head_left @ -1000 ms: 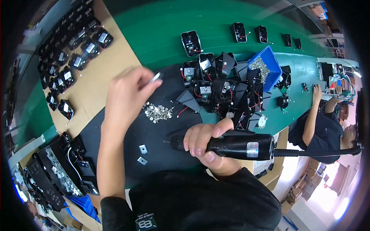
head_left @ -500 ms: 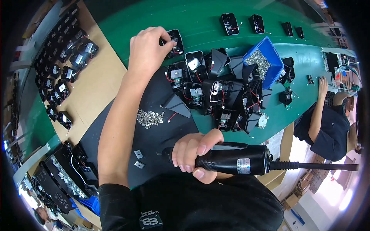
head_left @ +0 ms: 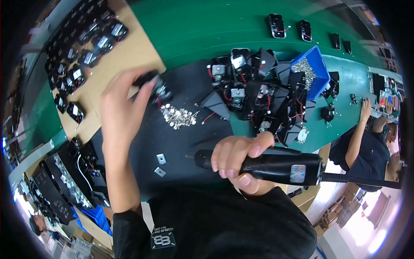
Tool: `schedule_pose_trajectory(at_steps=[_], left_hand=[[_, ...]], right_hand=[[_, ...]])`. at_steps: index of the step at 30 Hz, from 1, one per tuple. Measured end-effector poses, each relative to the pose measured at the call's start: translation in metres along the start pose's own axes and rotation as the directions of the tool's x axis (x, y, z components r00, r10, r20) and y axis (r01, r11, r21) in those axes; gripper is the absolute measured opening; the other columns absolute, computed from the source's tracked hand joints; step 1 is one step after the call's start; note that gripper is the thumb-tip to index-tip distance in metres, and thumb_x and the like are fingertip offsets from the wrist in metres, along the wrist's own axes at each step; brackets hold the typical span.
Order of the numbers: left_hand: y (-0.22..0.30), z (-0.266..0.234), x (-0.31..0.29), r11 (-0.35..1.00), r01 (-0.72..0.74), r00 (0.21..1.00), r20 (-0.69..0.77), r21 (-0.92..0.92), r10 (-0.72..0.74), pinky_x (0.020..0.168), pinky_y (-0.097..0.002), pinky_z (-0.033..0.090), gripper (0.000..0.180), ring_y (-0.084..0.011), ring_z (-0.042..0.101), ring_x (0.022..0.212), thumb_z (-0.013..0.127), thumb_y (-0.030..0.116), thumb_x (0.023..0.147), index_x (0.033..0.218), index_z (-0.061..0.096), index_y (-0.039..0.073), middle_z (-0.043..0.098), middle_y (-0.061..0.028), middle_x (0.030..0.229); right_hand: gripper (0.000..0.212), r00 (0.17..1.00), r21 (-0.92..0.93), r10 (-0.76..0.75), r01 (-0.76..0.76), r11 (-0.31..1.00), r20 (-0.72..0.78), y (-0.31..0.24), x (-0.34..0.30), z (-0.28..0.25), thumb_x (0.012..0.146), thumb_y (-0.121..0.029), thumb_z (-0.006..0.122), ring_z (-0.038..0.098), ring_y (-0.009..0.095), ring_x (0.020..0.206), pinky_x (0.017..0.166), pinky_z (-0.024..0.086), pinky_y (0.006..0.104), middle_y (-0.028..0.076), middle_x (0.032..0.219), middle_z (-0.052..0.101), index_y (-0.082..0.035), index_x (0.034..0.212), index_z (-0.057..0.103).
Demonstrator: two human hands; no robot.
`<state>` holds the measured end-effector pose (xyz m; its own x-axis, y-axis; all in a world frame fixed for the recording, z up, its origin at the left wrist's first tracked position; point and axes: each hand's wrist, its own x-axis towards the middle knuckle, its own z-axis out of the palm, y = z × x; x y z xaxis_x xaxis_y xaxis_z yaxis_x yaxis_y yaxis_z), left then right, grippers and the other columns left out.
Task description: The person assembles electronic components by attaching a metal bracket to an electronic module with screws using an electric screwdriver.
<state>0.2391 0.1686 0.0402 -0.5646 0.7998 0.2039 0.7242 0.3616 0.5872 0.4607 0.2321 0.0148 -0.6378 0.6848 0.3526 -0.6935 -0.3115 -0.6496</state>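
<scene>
My left hand [head_left: 118,101] pinches a small black housing [head_left: 160,90] with a circuit board inside, held above the black mat. The housing is slightly blurred and partly covered by my fingers. A pile of small silver screws [head_left: 180,117] lies just beside it. My right hand [head_left: 235,157] is wrapped around a black electric screwdriver [head_left: 276,168], its bit pointing left over the mat and its cable running off to the right. Two small metal plates with holes, one above [head_left: 161,159] and one below [head_left: 160,171], rest left of the bit.
Several black housings with red wires [head_left: 263,93] are heaped at centre right, beside a blue bin [head_left: 319,71] of screws. A brown cardboard sheet [head_left: 142,47] at left bears rows of housings. More housings [head_left: 277,26] stand on the green surface behind. A co-worker's arm [head_left: 355,131] reaches in at right.
My left hand has come back toward me and left from the green surface, bringing the black housing over the mat. The right hand keeps its grip on the screwdriver. The whole view has shifted.
</scene>
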Motion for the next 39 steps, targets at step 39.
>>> schedule_pose_trajectory(at_steps=[39], left_hand=[[-0.018, -0.032, -0.176, 0.968, -0.167, 0.982, -0.123, -0.184, 0.146, 0.087, -0.0372, 0.032, 0.018, -0.0137, 0.062, 0.081, 0.081, 0.02, 0.068, 0.079, 0.071, 0.01, 0.068, 0.0021, 0.078]], right_hand=[[0.04, 0.973, 0.076, 0.101, -0.119, 0.99, 0.206, 0.018, 0.012, 0.074, 0.085, -0.014, 0.068, 0.056, 0.009, 0.06, 0.059, 0.048, 0.0251, -0.001, 0.069, 0.056, -0.015, 0.116, 0.043]])
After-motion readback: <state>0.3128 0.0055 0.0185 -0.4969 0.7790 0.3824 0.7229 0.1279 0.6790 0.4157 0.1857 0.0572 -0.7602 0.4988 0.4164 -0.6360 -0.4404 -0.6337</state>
